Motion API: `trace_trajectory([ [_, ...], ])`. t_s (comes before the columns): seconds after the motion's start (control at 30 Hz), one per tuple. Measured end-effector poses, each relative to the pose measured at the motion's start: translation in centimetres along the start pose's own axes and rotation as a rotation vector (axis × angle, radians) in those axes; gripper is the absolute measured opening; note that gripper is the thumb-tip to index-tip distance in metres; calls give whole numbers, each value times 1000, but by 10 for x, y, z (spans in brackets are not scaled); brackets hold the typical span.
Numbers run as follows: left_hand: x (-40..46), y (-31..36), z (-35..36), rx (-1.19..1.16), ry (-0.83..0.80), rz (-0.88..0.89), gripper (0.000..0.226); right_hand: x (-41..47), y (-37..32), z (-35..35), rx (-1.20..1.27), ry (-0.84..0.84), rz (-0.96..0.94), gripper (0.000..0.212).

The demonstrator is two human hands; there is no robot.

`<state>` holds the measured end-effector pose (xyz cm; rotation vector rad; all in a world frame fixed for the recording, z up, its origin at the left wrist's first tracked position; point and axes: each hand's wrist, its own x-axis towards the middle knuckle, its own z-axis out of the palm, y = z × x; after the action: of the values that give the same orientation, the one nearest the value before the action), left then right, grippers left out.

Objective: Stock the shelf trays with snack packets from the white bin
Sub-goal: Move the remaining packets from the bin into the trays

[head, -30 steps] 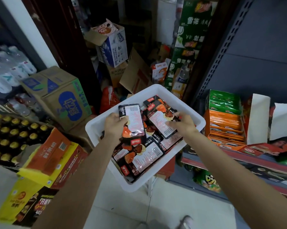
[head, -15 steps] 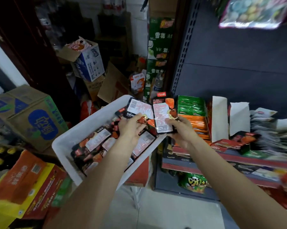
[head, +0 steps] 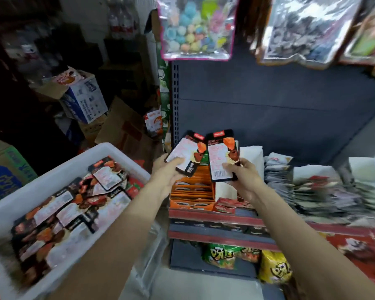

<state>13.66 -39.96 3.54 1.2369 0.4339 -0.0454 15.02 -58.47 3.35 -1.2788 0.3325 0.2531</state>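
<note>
Two hands are raised above the orange tray (head: 192, 191) on the shelf (head: 214, 215), each holding one black snack packet. The left hand (head: 167, 173) curls its fingers round the tilted left packet (head: 185, 155); the right hand (head: 244, 176) pinches the upright right packet (head: 222, 156), thumb on its label. The two packets overlap slightly at their near edges. The white bin (head: 15, 204) sits left of the tray, heaped with more of the same packets, too blurred to count. Right of the tray lie a white box (head: 250, 152) and rows of grey packets (head: 312, 187). Above the tray hang three bags; the nearest is a clear candy bag (head: 195, 29). Below it, green and yellow snack bags (head: 245, 258) fill the lower shelf. Cardboard boxes (head: 85, 100) stand behind the bin.
</note>
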Motion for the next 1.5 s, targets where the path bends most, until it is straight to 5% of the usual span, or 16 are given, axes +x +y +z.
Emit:
trace_trajectory([
  [0.13, -9, -22, 59, -24, -27, 17, 23, 12, -14, -28, 200, -144, 77, 11],
  [0.3, -5, -44, 103, 4, -71, 61, 21, 25, -18, -48, 57, -58, 26, 21],
  [0.43, 2, -52, 117, 680, 120, 321, 46, 30, -21, -58, -53, 67, -89, 20],
  [0.53, 4, -48, 129, 829, 41, 495, 47, 35, -18, -64, -348, 54, -320, 21],
  [0.63, 3, -41, 141, 615, -101, 303, 45, 31, -18, -64, -481, -98, -467, 33],
  [0.83, 5, -38, 144, 203, -113, 177, 16, 27, -27, -84, -535, -471, -292, 78],
  [0.9, 9, -41, 138, 192, -112, 161, 18, 29, -30, -92, -515, -532, -238, 65],
  [1.0, 10, -43, 134, 257, -96, 198, 22, 38, -30, -96, -345, -273, -332, 25],
  [1.1, 11, -44, 133, 335, -76, 164, 47, 45, -35, -98, -253, 33, -354, 28],
  [1.23, 12, -44, 133, 393, -141, 152, 38, 54, -39, -106, -229, 13, -242, 48],
  [1.5, 17, -48, 150, 630, -269, 338, 15, 51, -51, -119, -319, -9, -325, 20],
])
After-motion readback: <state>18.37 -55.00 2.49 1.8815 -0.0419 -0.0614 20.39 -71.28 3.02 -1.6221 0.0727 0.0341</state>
